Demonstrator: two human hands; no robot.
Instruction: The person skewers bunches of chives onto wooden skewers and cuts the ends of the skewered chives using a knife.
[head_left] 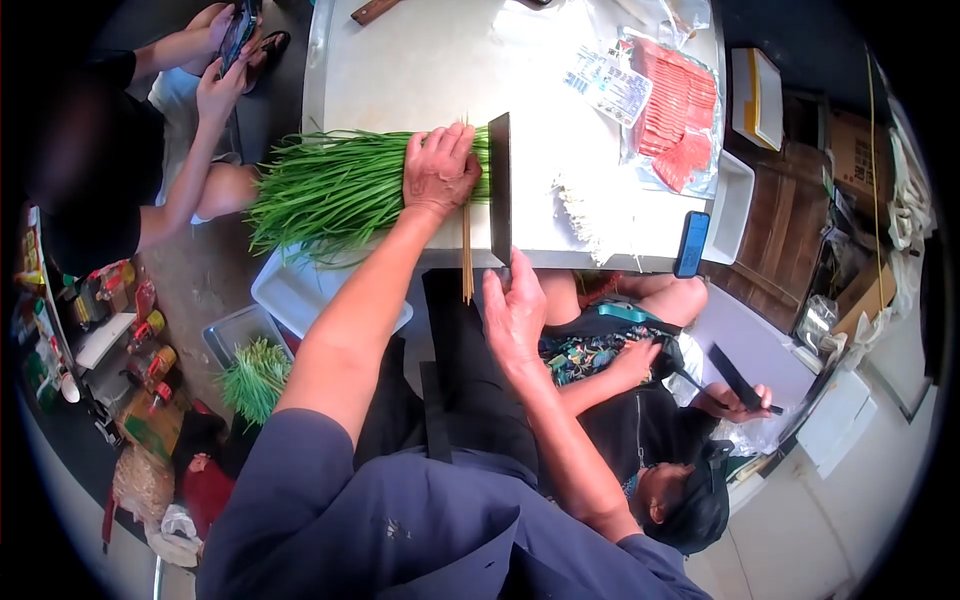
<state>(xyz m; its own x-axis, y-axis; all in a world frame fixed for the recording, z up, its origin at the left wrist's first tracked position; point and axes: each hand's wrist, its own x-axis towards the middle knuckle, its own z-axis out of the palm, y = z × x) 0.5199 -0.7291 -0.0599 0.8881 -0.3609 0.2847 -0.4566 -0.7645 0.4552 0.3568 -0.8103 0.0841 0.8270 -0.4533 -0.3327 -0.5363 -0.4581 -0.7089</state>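
Note:
A large bundle of long green stalks (335,190) lies across the white table. My left hand (440,170) presses down on its right end, fingers bent over the stalks, with thin wooden skewers (467,255) beneath or in the fingers, pointing toward me. Just right of that hand stands a wide dark blade (500,185), its edge across the end of the bundle. My right hand (515,310) is closed around the near end of the knife, whose handle is mostly hidden. To the right of the blade lies a small heap of pale cut pieces (580,215).
Packs of sliced red meat (675,110) and a phone (691,245) are on the table's right side. One seated person (640,420) is close to my right arm, another (190,150) at the left. Below the table's left edge are a white tub (300,300) and cut greens (255,380).

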